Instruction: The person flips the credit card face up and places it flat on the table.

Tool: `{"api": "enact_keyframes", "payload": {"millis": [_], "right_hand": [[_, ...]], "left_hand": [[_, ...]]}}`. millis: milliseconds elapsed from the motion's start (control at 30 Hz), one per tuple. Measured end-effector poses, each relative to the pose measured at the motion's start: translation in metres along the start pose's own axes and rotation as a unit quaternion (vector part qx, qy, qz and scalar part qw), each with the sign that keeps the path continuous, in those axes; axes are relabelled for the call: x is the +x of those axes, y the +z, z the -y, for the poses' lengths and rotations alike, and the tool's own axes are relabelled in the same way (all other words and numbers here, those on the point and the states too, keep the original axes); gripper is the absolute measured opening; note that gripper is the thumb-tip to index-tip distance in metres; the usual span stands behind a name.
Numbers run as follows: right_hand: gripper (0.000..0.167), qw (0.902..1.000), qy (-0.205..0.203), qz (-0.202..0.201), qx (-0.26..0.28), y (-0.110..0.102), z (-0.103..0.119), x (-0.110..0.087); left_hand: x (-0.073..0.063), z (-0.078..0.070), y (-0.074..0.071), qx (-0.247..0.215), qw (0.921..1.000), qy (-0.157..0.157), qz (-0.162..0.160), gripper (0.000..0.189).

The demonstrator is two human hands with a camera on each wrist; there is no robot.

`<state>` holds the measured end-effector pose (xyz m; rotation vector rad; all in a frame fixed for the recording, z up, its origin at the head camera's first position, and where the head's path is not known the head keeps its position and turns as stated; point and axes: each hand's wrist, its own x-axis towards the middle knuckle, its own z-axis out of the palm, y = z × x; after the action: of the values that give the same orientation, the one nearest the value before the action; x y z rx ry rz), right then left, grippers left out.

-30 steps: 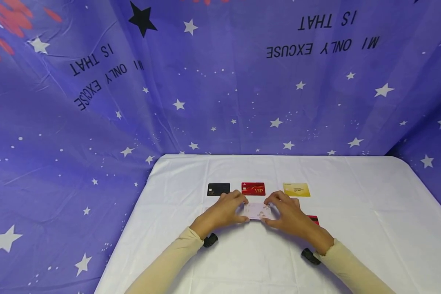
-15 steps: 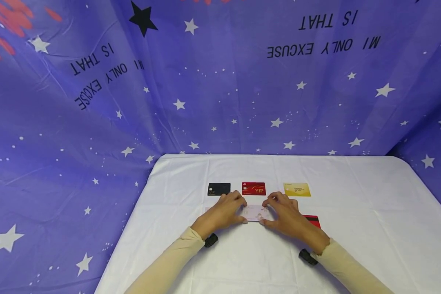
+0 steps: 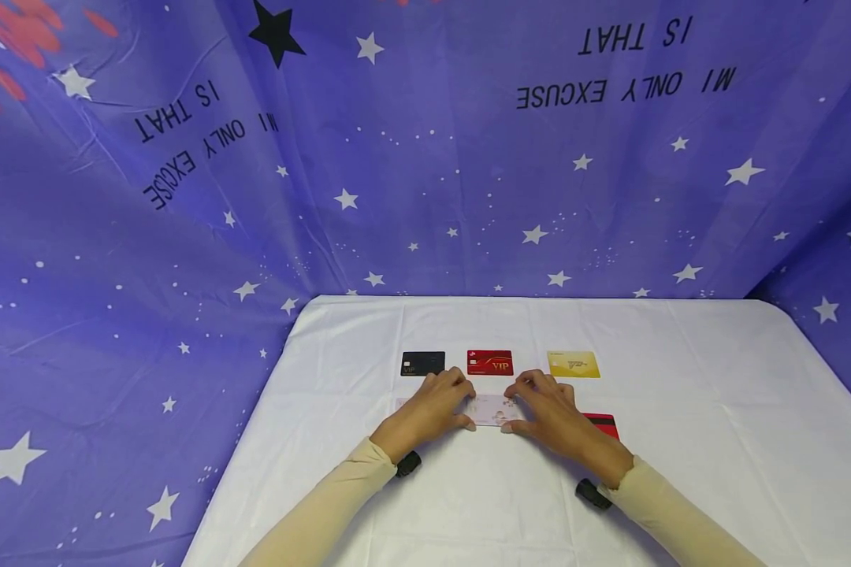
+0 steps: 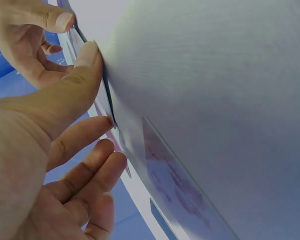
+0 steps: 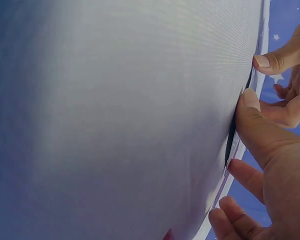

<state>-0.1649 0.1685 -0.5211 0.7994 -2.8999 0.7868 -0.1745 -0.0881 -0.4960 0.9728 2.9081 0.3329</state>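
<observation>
A pale pink floral card (image 3: 494, 409) is close over the white table in the middle of the head view. My left hand (image 3: 431, 409) pinches its left end, thumb on the near edge and index finger on the far edge. The right hand (image 3: 555, 416) pinches the other end the same way. In the left wrist view the thumb (image 4: 85, 62) is at the card's edge, with the other fingers loosely bent. The right wrist view shows the card nearly edge-on, a dark strip of shadow beneath it. Both hands cover its ends.
A black VIP card (image 3: 422, 363), a red VIP card (image 3: 490, 362) and a yellow card (image 3: 574, 364) lie in a row behind the hands. Another red card (image 3: 604, 425) is partly behind the right hand. A second pale card (image 4: 175, 185) lies beside the left hand.
The pink card has shifted slightly toward the body and to the left, with both hands. The right hand moved left a little, so more of the red card beside it shows.
</observation>
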Motion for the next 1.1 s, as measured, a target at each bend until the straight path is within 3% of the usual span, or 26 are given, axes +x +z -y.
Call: {"api": "enact_keyframes", "payload": {"millis": [733, 933, 1100], "right_hand": [[0.057, 0.9998, 0.002, 0.006, -0.020, 0.000, -0.002, -0.001], [0.065, 0.9996, 0.011, 0.008, -0.025, -0.016, -0.001, -0.006], [0.068, 0.9996, 0.014, 0.001, -0.025, -0.038, -0.009, -0.016]], "left_hand": [[0.001, -0.003, -0.002, -0.005, 0.9998, -0.018, 0.000, 0.052], [0.003, -0.006, -0.003, -0.008, 0.9996, -0.023, 0.010, 0.058], [0.012, -0.019, -0.007, -0.021, 0.9997, -0.010, 0.006, 0.059]]}}
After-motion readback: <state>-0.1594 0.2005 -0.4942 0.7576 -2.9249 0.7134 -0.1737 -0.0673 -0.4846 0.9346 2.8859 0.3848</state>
